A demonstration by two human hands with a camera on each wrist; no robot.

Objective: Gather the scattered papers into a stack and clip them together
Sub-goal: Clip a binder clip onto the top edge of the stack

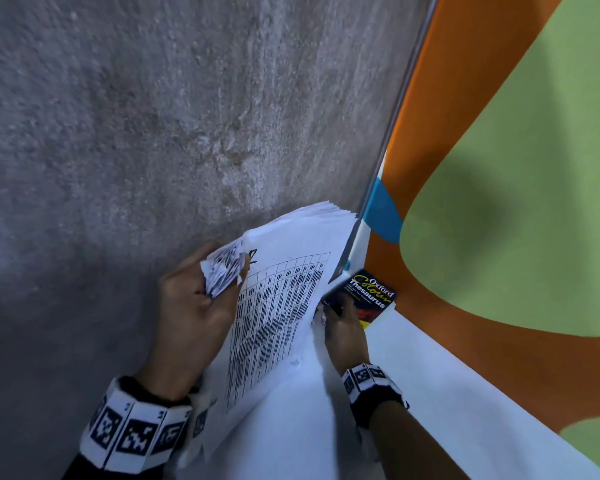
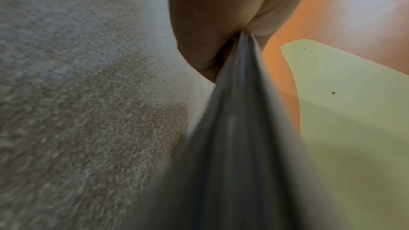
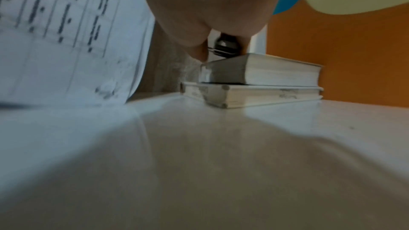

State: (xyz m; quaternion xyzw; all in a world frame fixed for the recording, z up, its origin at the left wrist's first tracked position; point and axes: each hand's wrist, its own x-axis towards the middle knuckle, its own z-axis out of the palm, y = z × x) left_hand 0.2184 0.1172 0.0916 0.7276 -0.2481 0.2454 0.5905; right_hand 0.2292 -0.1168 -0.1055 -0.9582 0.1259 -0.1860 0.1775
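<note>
A thick stack of white papers (image 1: 288, 292), its top sheet printed with a table, stands tilted over the white table (image 1: 437, 396). My left hand (image 1: 194, 306) grips the stack's left edge, the top sheets' corner curled back in its fingers. In the left wrist view the stack's edge (image 2: 239, 128) runs up into my left hand (image 2: 221, 15), which pinches it. My right hand (image 1: 343, 329) is at the stack's right edge, beside a book. There it pinches a small black binder clip (image 3: 224, 47) with wire handles, just above the book. The printed papers (image 3: 66, 32) hang to its left.
An Oxford Colour Thesaurus (image 1: 371, 296) lies on a wider white book (image 3: 254, 95) in the table's far corner. A rough grey wall (image 1: 153, 133) rises on the left. An orange and green wall (image 1: 499, 168) bounds the table on the right.
</note>
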